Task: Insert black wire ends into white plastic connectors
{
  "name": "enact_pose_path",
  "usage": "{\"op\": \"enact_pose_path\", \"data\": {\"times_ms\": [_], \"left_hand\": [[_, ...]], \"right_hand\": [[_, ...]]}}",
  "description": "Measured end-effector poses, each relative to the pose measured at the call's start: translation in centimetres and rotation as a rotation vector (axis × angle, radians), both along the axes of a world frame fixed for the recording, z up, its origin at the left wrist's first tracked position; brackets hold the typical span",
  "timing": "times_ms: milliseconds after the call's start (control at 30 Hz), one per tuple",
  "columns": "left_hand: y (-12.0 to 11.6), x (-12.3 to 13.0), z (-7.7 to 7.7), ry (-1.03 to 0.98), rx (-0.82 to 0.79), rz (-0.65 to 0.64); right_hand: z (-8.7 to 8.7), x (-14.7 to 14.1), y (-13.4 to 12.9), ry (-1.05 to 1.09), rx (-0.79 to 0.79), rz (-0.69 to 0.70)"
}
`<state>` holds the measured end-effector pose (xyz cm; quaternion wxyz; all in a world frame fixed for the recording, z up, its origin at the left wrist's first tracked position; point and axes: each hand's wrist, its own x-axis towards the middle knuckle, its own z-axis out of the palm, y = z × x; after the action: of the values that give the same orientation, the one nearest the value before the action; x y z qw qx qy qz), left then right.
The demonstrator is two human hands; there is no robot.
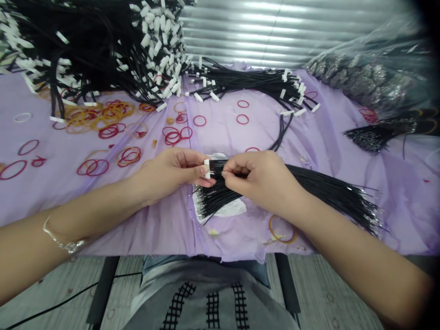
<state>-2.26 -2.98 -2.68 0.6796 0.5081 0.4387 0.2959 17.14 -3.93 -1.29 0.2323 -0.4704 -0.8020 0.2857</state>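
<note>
Holding white connector (206, 169) in left hand (184, 169), pinching black wires (217, 166) in right hand (263, 176), near front edge of counter (137, 231).

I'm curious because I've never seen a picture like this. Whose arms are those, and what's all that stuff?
There's no robot here: a person is working with two bare hands. The camera is worn on their head, looking forward and down, so you see roughly what they see. The left hand holds a small white connector; the right hand pinches at thin black wires beside it. A loose wire bundle lies underneath. The purple cloth also carries red rubber bands, yellow ones, and a big pile of black cables with white ends.
</note>
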Motion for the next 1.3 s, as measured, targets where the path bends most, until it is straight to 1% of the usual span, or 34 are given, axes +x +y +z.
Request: {"op": "enact_pose_path", "data": {"times_ms": [267,567,800,900,967,1167,1300], "left_hand": [[-0.1,0.2,0.3,0.004,0.010,-0.013],[0.0,0.1,0.2,0.024,0.047,-0.032],[0.0,0.0,0.1,0.005,0.037,-0.015],[-0.1,0.1,0.1,0.010,0.028,-0.009],[-0.1,0.2,0.2,0.011,0.018,0.002],[-0.6,0.7,0.4,-0.009,-0.013,0.103],[-0.8,0.9,0.5,-0.013,-0.029,0.127]], "right_hand": [[0.2,-0.1,-0.3,-0.033,0.011,-0.024],[0.0,0.1,-0.1,-0.011,0.017,0.046],[0.0,-0.1,-0.2,-0.029,0.085,0.003],[-0.1,-0.2,-0.2,-0.030,0.099,0.004],[-0.1,-0.3,-0.2,-0.029,0.105,0.007],[-0.3,-0.6,-0.1,-0.026,0.086,0.033],[-0.8,-0.7,0.0,-0.017,0.119,0.048]]}}
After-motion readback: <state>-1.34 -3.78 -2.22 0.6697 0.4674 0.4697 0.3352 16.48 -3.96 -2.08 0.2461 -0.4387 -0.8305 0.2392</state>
